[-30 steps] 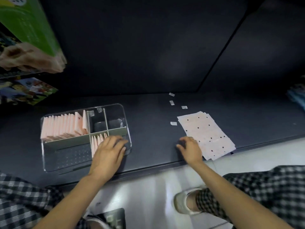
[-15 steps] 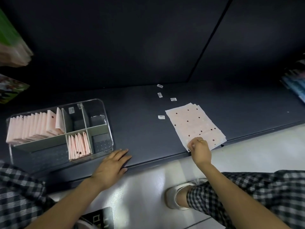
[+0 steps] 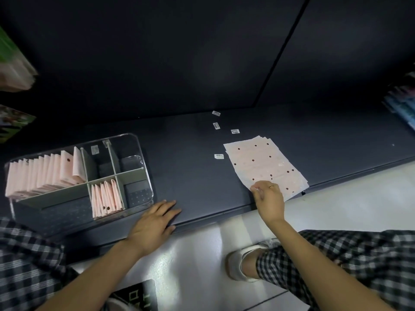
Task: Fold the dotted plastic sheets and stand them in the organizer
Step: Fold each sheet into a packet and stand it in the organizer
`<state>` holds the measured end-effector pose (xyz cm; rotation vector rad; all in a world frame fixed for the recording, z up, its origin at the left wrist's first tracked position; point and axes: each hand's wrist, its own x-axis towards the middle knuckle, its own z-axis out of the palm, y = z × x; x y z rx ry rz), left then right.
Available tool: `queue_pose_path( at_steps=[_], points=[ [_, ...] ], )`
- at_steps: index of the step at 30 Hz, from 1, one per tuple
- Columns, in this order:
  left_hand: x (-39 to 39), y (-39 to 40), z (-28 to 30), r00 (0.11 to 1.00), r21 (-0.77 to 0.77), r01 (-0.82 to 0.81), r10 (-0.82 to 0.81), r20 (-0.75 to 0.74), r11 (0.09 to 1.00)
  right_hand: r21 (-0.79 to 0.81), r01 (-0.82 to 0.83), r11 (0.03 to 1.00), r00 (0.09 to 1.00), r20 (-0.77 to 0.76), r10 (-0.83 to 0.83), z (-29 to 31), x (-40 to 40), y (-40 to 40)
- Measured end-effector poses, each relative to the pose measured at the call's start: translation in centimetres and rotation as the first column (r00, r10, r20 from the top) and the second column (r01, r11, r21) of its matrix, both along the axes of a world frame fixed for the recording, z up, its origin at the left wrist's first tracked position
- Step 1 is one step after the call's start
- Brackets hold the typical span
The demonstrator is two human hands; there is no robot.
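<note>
The right hand point(image 3: 268, 199) covers the near corner of the stack of dotted sheets point(image 3: 262, 162), so whether its curled fingertips actually pinch a sheet cannot be told, nor can the number of sheets in the stack be counted. The print on the four small labels point(image 3: 219, 156) beside the stack is too small to read. At the left edge a green package point(image 3: 13, 63) is blurred and cut off, as are the bluish items point(image 3: 404, 104) at the right edge.
</note>
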<state>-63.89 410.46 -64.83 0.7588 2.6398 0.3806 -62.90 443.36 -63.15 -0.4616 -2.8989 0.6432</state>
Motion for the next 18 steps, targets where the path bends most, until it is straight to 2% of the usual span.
queue_pose_path(
  at_steps=[4, 7, 9, 14, 16, 18],
  points=[
    [0.0, 1.4, 1.7, 1.0, 0.134, -0.015, 0.018, -0.023, 0.991, -0.021, -0.223, 0.975, 0.975, -0.012, 0.223, 2.2, -0.4, -4.9],
    [0.1, 2.5, 2.6, 0.998, 0.263, -0.036, 0.046, -0.033, 0.964, -0.168, -0.325, 0.931, 0.938, 0.071, 0.34, 3.0, 0.0, -9.5],
    [0.3, 3.0, 2.8, 0.996, 0.343, -0.09, 0.088, 0.022, 0.935, -0.251, -0.357, 0.9, 0.907, 0.135, 0.398, 3.3, 0.4, -11.9],
    [0.2, 2.4, 2.4, 0.963, 0.403, -0.255, 0.195, 0.185, 0.879, -0.557, -0.28, 0.782, 0.811, 0.298, 0.503, 4.1, 0.5, -13.7],
    [0.1, 2.0, 2.1, 0.934, 0.428, -0.335, 0.236, 0.268, 0.84, -0.648, -0.219, 0.729, 0.722, 0.395, 0.568, 5.2, -0.7, -12.0],
    [0.1, 1.8, 2.1, 0.883, 0.483, -0.449, 0.29, 0.369, 0.752, -0.688, -0.182, 0.703, 0.617, 0.477, 0.626, 6.3, -1.7, -9.0]
  ],
)
